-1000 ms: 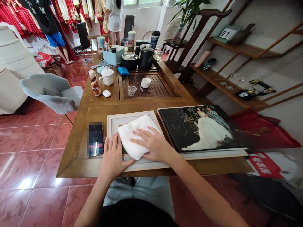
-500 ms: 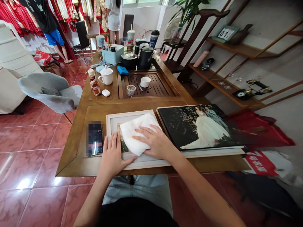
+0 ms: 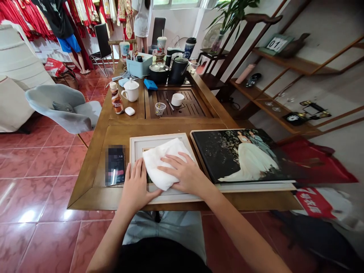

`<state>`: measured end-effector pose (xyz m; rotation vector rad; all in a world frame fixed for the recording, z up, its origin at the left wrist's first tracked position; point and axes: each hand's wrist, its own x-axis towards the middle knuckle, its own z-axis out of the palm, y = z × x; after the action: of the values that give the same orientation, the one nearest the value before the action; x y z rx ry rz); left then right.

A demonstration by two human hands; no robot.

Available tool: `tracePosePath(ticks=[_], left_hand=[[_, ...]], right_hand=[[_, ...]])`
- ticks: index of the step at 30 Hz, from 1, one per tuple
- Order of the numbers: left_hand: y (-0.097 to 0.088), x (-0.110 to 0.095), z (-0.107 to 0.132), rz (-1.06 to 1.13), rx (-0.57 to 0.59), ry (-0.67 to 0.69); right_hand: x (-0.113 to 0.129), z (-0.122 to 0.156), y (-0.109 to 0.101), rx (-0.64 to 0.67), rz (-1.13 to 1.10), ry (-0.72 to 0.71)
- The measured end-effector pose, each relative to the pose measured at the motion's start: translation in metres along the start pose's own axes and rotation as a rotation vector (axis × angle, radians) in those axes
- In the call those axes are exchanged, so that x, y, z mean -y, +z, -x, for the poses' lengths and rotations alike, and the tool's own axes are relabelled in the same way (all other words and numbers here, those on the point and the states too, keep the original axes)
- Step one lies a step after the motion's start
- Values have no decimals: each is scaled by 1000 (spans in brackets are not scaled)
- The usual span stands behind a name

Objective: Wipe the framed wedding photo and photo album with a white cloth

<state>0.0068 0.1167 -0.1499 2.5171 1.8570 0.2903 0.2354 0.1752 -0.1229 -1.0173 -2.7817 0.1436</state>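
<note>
Resting my R hand (image 3: 184, 170) on a folded white fabric cloth (image 3: 154, 159), fingers spread flat & unclenched over it; cloth sits atop a flat white rectangular frame w/ pale wood edging (image 3: 137, 146). L hand (image 3: 135, 185) lies on frame's left side, fingers stretched & loose. Black rectangular phone (image 3: 118, 168) just L; dark glossy photo panel w/ white gown (image 3: 250, 161) to R. Farther up brown wooden table (image 3: 93, 167): brown plastic bottle (image 3: 116, 101), white lidded ceramic mug (image 3: 131, 91), then light-blue box (image 3: 139, 66).

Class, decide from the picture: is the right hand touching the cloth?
Touching. The head view shows the right hand lying spread over the cloth, with no gap visible between them.
</note>
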Motion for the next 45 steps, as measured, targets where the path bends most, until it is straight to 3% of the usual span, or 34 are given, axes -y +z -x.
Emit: tracePosePath(ticks=[7, 31, 36, 41, 45], left_hand=[[2, 0, 0, 19, -45, -9], [1, 0, 0, -5, -2, -6], [1, 0, -1, 14, -18, -21], [0, 2, -1, 30, -5, -18], [-2, 2, -1, 28, -18, -13]], right_hand=[[-1, 0, -2, -6, 12, 30], [0, -2, -2, -3, -17, -18], [-6, -6, -5, -5, 41, 48], [-6, -17, -19, -52, 87, 45], [-3, -41, -27, -67, 140, 1]])
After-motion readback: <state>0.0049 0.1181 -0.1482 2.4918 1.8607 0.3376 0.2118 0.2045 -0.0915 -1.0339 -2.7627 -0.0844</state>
